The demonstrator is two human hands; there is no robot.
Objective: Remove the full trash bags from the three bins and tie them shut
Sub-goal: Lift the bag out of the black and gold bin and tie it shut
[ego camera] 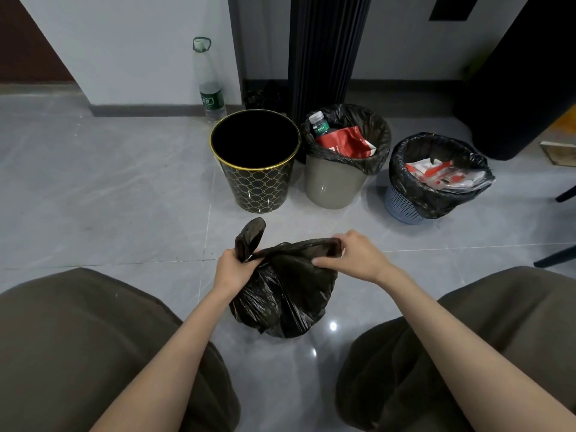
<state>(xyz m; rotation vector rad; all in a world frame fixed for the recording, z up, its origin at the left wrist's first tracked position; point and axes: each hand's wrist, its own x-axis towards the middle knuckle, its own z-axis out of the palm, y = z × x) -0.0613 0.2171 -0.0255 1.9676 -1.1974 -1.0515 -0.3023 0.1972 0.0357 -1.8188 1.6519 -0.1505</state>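
Left fingers, right fingers around bag

A tall clear plastic bottle with a green label stood upright on the grey tiled floor, just beside the pale wall and its dark skirting board. Further right rose a black ribbed panel — curtain-like. At the far right edge lay a flat wooden piece, near slim black furniture legs.
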